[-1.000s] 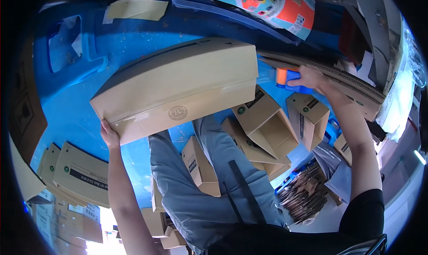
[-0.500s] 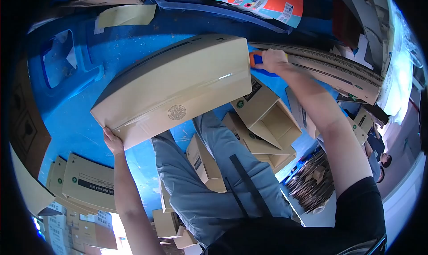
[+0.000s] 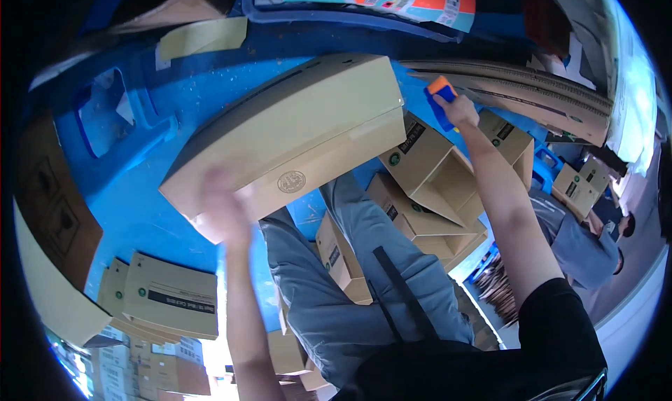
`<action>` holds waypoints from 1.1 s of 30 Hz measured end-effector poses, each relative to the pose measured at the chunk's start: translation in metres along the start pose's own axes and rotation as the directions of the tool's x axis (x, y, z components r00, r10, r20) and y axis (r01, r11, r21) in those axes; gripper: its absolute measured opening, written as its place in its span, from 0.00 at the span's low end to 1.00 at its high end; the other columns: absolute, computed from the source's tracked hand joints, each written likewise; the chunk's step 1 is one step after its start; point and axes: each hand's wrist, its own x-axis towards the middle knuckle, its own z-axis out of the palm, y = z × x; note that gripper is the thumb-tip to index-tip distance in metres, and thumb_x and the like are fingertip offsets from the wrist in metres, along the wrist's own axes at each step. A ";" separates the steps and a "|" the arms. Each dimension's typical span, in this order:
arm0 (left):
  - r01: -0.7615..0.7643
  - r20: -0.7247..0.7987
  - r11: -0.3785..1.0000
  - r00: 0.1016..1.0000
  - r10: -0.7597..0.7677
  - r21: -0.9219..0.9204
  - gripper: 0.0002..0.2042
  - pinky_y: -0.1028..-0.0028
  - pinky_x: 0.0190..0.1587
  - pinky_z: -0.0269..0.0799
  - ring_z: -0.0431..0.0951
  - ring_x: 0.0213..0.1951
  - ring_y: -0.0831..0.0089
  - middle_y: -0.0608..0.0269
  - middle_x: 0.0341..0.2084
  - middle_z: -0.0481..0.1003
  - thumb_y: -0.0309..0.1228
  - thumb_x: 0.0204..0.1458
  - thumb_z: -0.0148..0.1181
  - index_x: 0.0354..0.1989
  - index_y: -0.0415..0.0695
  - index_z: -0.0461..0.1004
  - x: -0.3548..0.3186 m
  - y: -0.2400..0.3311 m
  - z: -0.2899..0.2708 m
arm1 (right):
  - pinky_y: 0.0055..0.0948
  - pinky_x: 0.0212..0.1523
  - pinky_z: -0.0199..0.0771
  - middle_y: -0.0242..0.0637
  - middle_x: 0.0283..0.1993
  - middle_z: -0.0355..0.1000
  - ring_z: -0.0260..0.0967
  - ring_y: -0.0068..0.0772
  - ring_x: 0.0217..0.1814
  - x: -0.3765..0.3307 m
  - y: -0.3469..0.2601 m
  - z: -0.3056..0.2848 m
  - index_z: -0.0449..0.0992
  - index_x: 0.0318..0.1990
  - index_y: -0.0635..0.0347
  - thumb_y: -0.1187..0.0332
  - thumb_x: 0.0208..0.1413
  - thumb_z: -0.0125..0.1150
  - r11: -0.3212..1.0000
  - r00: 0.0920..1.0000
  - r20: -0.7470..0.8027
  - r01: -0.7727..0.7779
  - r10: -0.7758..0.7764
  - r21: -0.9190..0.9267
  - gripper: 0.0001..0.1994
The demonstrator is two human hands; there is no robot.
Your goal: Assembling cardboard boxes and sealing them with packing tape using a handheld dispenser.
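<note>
A long closed brown cardboard box [image 3: 301,121] lies slanted across the blue surface in front of me, with a round printed mark on its near side. A shiny strip like clear tape runs along its seam. My left hand [image 3: 225,201], smeared by motion, is over the box's near left end; whether its fingers press the cardboard I cannot make out. Off the box's right end, apart from it, my right hand [image 3: 460,110] grips an orange and blue tape dispenser [image 3: 441,86].
Flattened cartons are stacked at the right [image 3: 539,96] and at the lower left [image 3: 178,299]. Several open boxes [image 3: 420,222] stand by my legs. A blue tray [image 3: 350,14] with colourful printed sheets sits at the far edge. At the right, another person [image 3: 584,250] handles a small box.
My right hand has drawn the tape dispenser away from the box's right end. My left hand has left the near left corner and swung up and right over the box.
</note>
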 end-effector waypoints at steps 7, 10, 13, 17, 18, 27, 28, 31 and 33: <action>-0.833 0.730 0.527 0.465 0.501 0.168 0.31 0.52 0.74 0.41 0.47 0.74 0.66 0.62 0.73 0.50 0.37 0.59 0.47 0.72 0.44 0.53 0.083 0.187 0.166 | 0.43 0.42 0.77 0.56 0.34 0.79 0.80 0.51 0.40 -0.063 0.087 0.006 0.81 0.37 0.70 0.36 0.48 0.64 0.875 0.992 -0.120 0.028 0.035 0.483 0.36; -0.932 0.847 0.318 0.308 0.433 0.176 0.33 0.51 0.74 0.36 0.41 0.75 0.67 0.64 0.74 0.47 0.48 0.62 0.45 0.73 0.44 0.51 0.098 0.189 0.205 | 0.36 0.38 0.76 0.49 0.31 0.80 0.80 0.40 0.36 -0.106 0.097 0.010 0.81 0.36 0.69 0.43 0.49 0.68 0.623 0.997 -0.055 0.015 0.045 0.782 0.30; -0.981 0.915 0.140 0.180 0.360 0.137 0.36 0.51 0.73 0.37 0.41 0.75 0.67 0.64 0.74 0.48 0.56 0.64 0.39 0.74 0.45 0.47 0.112 0.197 0.218 | 0.33 0.37 0.75 0.45 0.30 0.80 0.79 0.33 0.33 -0.126 0.123 0.035 0.81 0.36 0.69 0.48 0.52 0.69 0.486 0.988 0.036 -0.106 0.151 0.867 0.25; -0.980 0.948 0.188 0.124 0.294 0.070 0.36 0.52 0.72 0.39 0.43 0.74 0.68 0.63 0.74 0.49 0.55 0.64 0.38 0.74 0.45 0.47 0.125 0.204 0.218 | 0.29 0.35 0.75 0.41 0.30 0.80 0.77 0.27 0.30 -0.148 0.140 0.045 0.81 0.37 0.69 0.51 0.54 0.68 0.321 0.972 0.141 -0.197 0.190 0.926 0.23; -0.981 0.947 0.185 0.116 0.299 0.062 0.35 0.52 0.72 0.39 0.44 0.74 0.68 0.63 0.73 0.49 0.55 0.65 0.37 0.74 0.45 0.47 0.129 0.201 0.217 | 0.27 0.34 0.74 0.40 0.30 0.80 0.76 0.26 0.30 -0.154 0.139 0.047 0.81 0.37 0.69 0.52 0.55 0.67 0.278 0.966 0.176 -0.225 0.189 0.934 0.23; -0.984 0.997 0.178 -0.007 0.082 -0.022 0.33 0.54 0.73 0.41 0.60 0.67 0.65 0.55 0.65 0.64 0.55 0.65 0.34 0.67 0.39 0.60 0.141 0.256 0.264 | 0.26 0.37 0.75 0.38 0.33 0.81 0.76 0.23 0.33 -0.180 0.153 0.069 0.81 0.40 0.69 0.57 0.57 0.67 -0.007 0.936 0.297 -0.301 0.189 0.954 0.19; -0.969 0.995 0.248 -0.010 -0.097 0.014 0.34 0.54 0.73 0.40 0.66 0.63 0.62 0.52 0.61 0.69 0.56 0.65 0.35 0.63 0.37 0.65 0.143 0.268 0.278 | 0.26 0.37 0.75 0.38 0.34 0.81 0.76 0.23 0.33 -0.184 0.153 0.072 0.81 0.41 0.69 0.57 0.57 0.68 -0.070 0.939 0.297 -0.289 0.175 0.955 0.19; -0.944 0.974 0.317 0.020 -0.226 0.093 0.34 0.54 0.72 0.46 0.72 0.57 0.62 0.52 0.54 0.74 0.56 0.64 0.35 0.58 0.35 0.70 0.154 0.249 0.302 | 0.26 0.38 0.75 0.38 0.35 0.81 0.76 0.23 0.34 -0.196 0.139 0.063 0.80 0.43 0.69 0.58 0.57 0.68 -0.070 0.926 0.351 -0.345 0.137 0.936 0.19; -0.951 0.946 0.297 -0.016 -0.324 0.085 0.34 0.57 0.70 0.52 0.69 0.62 0.61 0.51 0.58 0.72 0.57 0.64 0.34 0.60 0.37 0.69 0.153 0.243 0.314 | 0.26 0.39 0.75 0.38 0.36 0.81 0.76 0.22 0.36 -0.201 0.139 0.065 0.80 0.44 0.68 0.58 0.56 0.69 -0.076 0.914 0.390 -0.384 0.106 0.920 0.19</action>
